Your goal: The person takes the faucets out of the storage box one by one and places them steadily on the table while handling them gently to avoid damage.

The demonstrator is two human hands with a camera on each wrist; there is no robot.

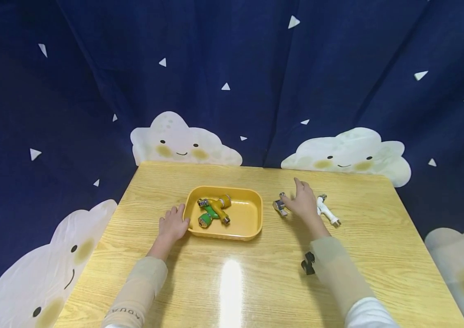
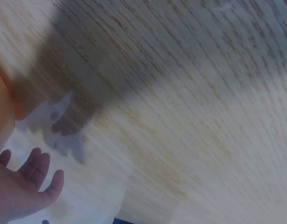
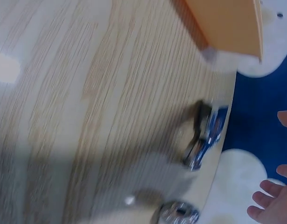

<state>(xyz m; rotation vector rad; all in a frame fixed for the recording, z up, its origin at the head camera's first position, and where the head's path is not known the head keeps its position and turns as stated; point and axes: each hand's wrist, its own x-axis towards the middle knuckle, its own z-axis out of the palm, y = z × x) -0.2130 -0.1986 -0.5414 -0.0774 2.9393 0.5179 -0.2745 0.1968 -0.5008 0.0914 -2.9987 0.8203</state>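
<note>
Table [image 1: 199, 278]: near edge cut off;
Tray [image 1: 245, 214]: yellow; cropped in both wrist views;
Left hand [image 1: 173, 223]: at the tray's left rim; fingers loosely spread;
Right hand [image 1: 303, 202]: fingers extended, ungripping; beside the silver tap [image 1: 279, 207], blurred in the wrist view;
Yellow tap [image 1: 217, 207]: in the tray, partly hiding the green tap [image 1: 206, 217];
Black tap [image 1: 307, 264]: partly behind the right sleeve [image 1: 340, 266]

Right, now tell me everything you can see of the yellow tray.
The yellow tray is a shallow, rectangular container with rounded corners, raised walls and a thin rim. It looks like smooth, slightly glossy plastic. It sits upright, open side up, on the wooden table, its long sides running left to right. Inside, toward its left end, a yellow tap lies across a green tap; the right part of its floor is bare. The left hand appears to touch its left end.
</note>
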